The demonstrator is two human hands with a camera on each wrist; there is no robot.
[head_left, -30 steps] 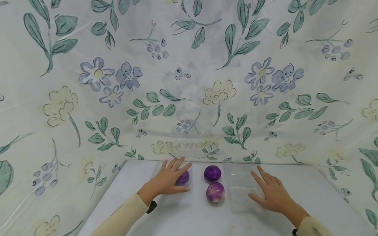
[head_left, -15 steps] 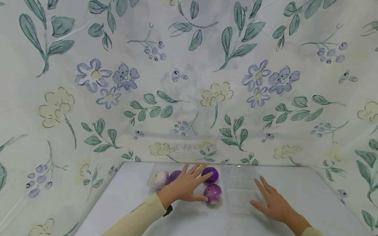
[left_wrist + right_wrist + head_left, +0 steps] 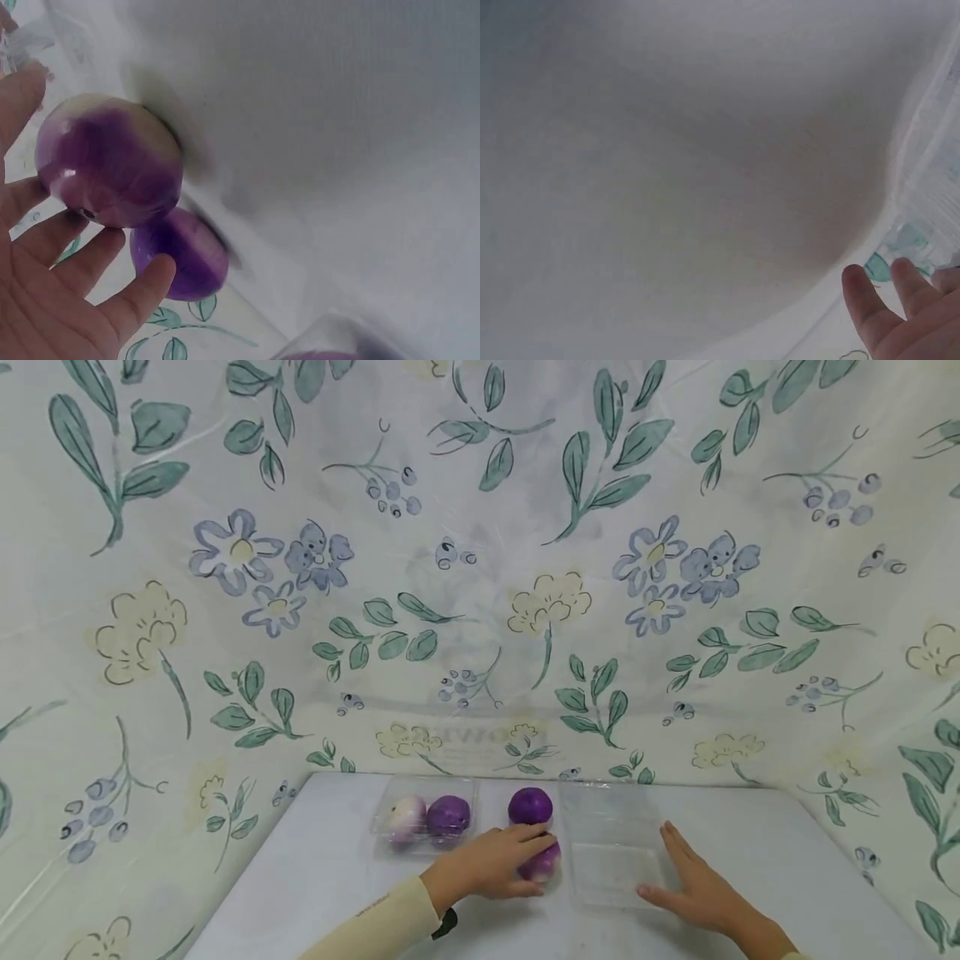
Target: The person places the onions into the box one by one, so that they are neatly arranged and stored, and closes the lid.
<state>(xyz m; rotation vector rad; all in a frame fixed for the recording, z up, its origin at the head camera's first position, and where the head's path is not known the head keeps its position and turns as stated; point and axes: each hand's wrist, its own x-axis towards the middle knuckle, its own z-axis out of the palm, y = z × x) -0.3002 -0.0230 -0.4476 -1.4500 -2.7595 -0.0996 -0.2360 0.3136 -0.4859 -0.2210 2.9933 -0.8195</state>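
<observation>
My left hand (image 3: 491, 862) reaches over a purple-and-white turnip (image 3: 546, 866), partly covering it in the head view. In the left wrist view its spread fingertips lie right at the edge of that turnip (image 3: 112, 161), with the thumb on the opposite side. A darker purple turnip (image 3: 530, 807) sits just behind it on the table. My right hand (image 3: 701, 889), fingers extended, is at the right side of an opened clear plastic clamshell box (image 3: 615, 875). No object shows in its fingers in the right wrist view.
A closed clear box (image 3: 382, 831) at the back left contains a pale turnip (image 3: 407, 818) and a purple one (image 3: 448, 816). All stand on a white table (image 3: 300, 877), whose back edge meets a floral-print curtain (image 3: 480, 610).
My left hand has moved right from the filled box to the front purple-and-white turnip. My right hand has shifted slightly lower beside the opened box.
</observation>
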